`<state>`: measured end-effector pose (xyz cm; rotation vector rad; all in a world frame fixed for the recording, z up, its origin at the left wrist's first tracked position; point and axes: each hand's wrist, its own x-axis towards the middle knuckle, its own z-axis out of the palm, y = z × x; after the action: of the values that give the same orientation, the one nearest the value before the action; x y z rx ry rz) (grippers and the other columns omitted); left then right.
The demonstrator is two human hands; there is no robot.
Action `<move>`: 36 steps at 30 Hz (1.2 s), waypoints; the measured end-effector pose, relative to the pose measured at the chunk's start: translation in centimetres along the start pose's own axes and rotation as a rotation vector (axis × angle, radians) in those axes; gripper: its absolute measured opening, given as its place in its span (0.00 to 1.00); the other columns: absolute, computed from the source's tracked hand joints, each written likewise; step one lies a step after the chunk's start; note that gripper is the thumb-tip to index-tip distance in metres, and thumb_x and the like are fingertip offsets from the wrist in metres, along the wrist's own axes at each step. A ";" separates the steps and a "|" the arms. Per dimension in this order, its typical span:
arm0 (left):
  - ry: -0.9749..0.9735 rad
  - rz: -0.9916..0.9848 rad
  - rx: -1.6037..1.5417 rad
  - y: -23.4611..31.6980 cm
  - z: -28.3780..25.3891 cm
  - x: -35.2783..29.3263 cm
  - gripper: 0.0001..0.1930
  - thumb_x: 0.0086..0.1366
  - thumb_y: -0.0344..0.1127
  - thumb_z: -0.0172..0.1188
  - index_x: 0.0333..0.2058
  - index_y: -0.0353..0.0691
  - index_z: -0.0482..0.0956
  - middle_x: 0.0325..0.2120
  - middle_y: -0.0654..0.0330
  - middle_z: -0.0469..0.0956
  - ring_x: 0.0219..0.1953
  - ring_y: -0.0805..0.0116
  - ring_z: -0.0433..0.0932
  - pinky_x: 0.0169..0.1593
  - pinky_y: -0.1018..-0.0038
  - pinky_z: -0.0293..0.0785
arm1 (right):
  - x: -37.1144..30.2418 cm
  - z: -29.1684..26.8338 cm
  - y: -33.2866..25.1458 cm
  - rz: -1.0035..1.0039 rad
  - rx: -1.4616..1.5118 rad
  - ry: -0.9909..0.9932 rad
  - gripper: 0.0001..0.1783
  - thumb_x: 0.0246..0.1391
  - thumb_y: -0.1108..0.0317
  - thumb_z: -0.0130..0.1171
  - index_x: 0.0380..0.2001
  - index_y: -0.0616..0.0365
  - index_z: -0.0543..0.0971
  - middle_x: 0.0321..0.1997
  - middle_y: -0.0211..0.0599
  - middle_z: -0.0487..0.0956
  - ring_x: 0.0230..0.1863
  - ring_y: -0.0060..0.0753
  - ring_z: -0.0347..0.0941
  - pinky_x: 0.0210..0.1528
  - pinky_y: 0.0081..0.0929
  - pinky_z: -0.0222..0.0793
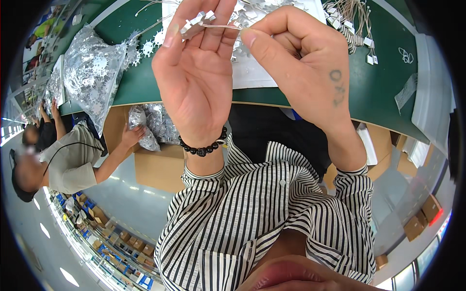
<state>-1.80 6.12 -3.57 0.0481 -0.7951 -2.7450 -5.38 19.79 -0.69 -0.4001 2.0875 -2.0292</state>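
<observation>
My left hand [199, 85] is turned palm up over the table, a dark bead bracelet at its wrist. Several small white connectors [198, 21] rest at its thumb and fingers. Thin pale wires [224, 26] run from them to my right hand [310, 72]. That hand pinches the wires between thumb and bent forefinger. Beneath both hands, a white tray or sheet [255, 80] bears a pile of white connector pieces, partly hidden by my fingers.
The green table [378, 97] carries bundled wires with white connectors [352, 22] at right. White gear-shaped pieces [148, 47] lie beside a clear bag [92, 72] at left. A co-worker's hand [133, 135] touches bagged parts in a cardboard box [158, 169].
</observation>
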 end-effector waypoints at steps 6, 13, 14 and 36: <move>-0.044 0.050 -0.013 -0.8 -0.6 0.2 0.24 0.71 0.38 0.43 0.60 0.27 0.66 0.63 0.38 0.65 0.67 0.47 0.62 0.67 0.61 0.61 | -0.7 0.6 1.7 -0.129 0.052 0.033 0.03 0.57 0.75 0.62 0.30 0.62 0.79 0.17 0.17 0.64 0.18 0.10 0.51 0.20 0.10 0.45; -0.164 0.035 0.049 -0.5 -1.6 0.5 0.29 0.70 0.39 0.37 0.64 0.27 0.60 0.64 0.39 0.64 0.70 0.47 0.59 0.69 0.60 0.59 | -1.1 0.4 2.5 -0.216 0.024 0.050 0.02 0.57 0.74 0.62 0.32 0.61 0.80 0.17 0.16 0.63 0.19 0.09 0.51 0.21 0.09 0.45; -0.173 0.028 0.083 -0.5 -1.6 0.4 0.28 0.70 0.40 0.37 0.64 0.27 0.61 0.63 0.39 0.64 0.69 0.47 0.60 0.68 0.61 0.60 | -1.1 0.5 2.6 -0.231 0.020 0.040 0.02 0.57 0.74 0.62 0.32 0.61 0.80 0.17 0.16 0.64 0.19 0.09 0.51 0.21 0.09 0.46; -0.032 0.125 0.620 0.7 0.0 1.2 0.23 0.78 0.42 0.42 0.59 0.29 0.69 0.54 0.42 0.73 0.50 0.56 0.77 0.56 0.64 0.75 | -1.8 -2.3 4.4 0.014 0.027 -0.039 0.13 0.56 0.78 0.62 0.45 0.62 0.79 0.28 0.25 0.74 0.23 0.09 0.61 0.24 0.07 0.54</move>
<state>-2.74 5.24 -3.21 0.0764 -1.5646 -2.2877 -4.69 22.59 -5.06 -0.4165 2.0318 -2.0235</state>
